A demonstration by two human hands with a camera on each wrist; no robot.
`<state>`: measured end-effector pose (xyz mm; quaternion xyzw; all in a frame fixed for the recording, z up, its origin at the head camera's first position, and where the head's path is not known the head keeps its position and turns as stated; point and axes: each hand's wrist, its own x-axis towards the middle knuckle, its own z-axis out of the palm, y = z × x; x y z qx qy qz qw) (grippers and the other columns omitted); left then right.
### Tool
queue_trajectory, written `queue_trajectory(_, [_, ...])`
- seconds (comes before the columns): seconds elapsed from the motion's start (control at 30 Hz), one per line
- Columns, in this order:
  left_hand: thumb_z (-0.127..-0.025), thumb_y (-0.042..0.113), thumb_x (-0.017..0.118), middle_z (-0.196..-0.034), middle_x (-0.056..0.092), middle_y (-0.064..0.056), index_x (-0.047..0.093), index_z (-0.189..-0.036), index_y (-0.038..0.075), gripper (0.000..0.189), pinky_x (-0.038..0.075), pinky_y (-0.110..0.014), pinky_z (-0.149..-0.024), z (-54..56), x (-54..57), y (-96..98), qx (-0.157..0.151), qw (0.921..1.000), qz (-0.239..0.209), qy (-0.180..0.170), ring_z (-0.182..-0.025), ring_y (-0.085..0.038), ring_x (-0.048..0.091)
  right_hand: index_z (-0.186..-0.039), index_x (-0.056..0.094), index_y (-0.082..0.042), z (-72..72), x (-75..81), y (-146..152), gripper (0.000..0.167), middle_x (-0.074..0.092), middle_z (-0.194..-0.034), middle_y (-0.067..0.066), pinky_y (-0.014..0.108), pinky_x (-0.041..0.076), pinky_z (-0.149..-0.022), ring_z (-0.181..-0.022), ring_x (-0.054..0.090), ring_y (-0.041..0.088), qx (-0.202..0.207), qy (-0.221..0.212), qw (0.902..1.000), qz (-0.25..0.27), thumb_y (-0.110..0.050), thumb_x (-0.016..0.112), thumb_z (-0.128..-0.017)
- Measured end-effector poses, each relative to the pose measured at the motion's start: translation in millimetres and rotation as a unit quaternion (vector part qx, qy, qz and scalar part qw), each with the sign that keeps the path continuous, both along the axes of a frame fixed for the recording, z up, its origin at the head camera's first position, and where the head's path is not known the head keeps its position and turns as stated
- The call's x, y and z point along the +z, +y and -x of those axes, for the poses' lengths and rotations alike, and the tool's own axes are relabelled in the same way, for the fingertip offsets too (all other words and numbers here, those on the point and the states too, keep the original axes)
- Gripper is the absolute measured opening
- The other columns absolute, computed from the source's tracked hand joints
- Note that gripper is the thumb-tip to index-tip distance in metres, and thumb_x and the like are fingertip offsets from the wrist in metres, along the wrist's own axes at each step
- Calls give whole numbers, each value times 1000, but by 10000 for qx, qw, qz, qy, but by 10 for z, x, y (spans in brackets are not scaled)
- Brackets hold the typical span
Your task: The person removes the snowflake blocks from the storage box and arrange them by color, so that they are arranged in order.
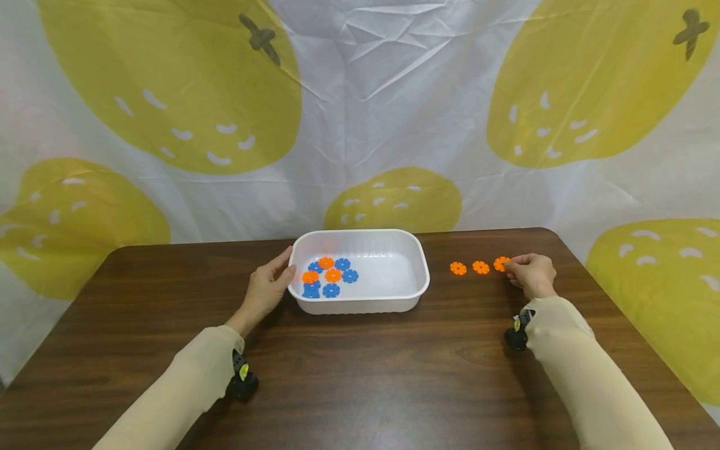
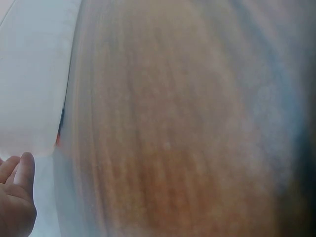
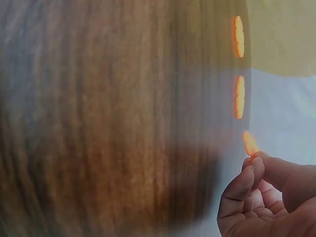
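Note:
My right hand pinches an orange notched plastic disc between thumb and fingertips, at the right end of a short row. In the right wrist view that disc is tilted at the fingertips. Two more orange discs, one near it and one farther left, lie flat on the table. My left hand holds the left rim of a white plastic tub, thumb at the edge. Inside the tub's left half, several blue discs and three orange discs lie loosely, some overlapping.
The brown wooden table runs back to a hanging cloth printed with yellow fruit. The table's right edge passes just beyond my right hand. Both wrists carry small black cameras below the sleeves.

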<state>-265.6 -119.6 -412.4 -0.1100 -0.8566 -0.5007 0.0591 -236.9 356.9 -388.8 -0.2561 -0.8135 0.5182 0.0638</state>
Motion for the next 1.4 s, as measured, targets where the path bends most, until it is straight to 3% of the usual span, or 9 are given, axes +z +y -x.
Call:
queue_trajectory(0.17, [-96,18,53,-141,45,-12,44,-140,6,47,36,-41,-107,4,0,-1,15,10000,-4,25,-129,-29,44,-107,58,10,-5,-19,7,24,53,-83,5,18,54,-54,-53,55,-1,-13,-36,10000,-73,-5,59,-88])
queue_trajectory(0.63, [-96,20,53,-142,44,-11,43,-141,8,48,35,-41,-108,-15,-15,-4,28,10000,-6,-54,-131,-28,42,-103,60,11,9,-71,48,22,55,-62,-4,18,51,-50,-50,53,2,46,-132,9987,-491,-5,60,-88])
queue_trajectory(0.77, [-96,19,54,-142,45,-12,43,-140,7,47,35,-41,-108,-15,-6,2,40,10000,-16,-24,-131,-29,43,-101,62,10,21,-57,41,22,54,-60,-5,18,50,-49,-51,51,3,37,-219,9969,-750,-7,61,-87])
queue_trajectory(1.17, [-96,17,53,-142,45,-13,42,-141,6,48,38,-41,-105,-1,-4,3,7,10000,-32,-11,-129,-29,44,-101,62,9,57,-24,36,23,53,-52,-8,19,48,-48,-49,51,5,25,-542,9947,-878,-9,60,-87])
queue_trajectory(1.4, [-96,17,53,-141,45,-12,43,-140,6,47,38,-40,-105,10,-8,0,21,10000,-51,-1,-129,-28,45,-101,63,11,51,-27,35,25,54,-51,-7,20,47,-46,-48,52,7,188,-510,9910,-1221,-9,58,-87])
